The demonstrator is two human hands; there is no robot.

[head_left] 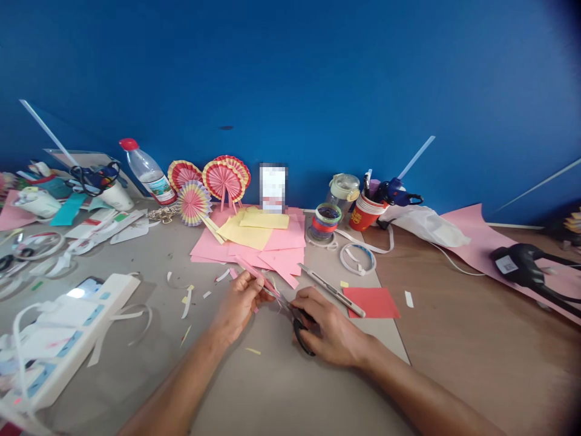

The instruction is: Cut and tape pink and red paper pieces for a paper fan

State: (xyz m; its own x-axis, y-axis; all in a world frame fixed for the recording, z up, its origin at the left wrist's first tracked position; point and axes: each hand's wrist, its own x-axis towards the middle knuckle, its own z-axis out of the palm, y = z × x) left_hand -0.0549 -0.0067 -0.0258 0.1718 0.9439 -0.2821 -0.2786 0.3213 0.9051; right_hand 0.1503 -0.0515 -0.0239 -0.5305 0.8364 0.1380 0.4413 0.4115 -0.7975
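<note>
My left hand (240,303) pinches a narrow folded piece of pink paper (251,269) over the middle of the table. In my right hand (331,327) is a pair of scissors (301,339) with black handles, its blades pointing at the paper's near end. Thin shreds hang where blades and paper meet; whether the blades are closed I cannot tell. Behind my hands lies a stack of pink paper (204,245) with yellow sheets (249,233) on top. A utility knife (333,290) rests just beyond my right hand, beside a red paper piece (372,302).
Paper fans (222,180) and a red-capped bottle (152,175) stand along the blue wall. To the right are tape rolls (325,221), a clear jar (344,191) and a red cup (361,212). A white power strip (77,339) lies left, with paper scraps (187,301) nearby.
</note>
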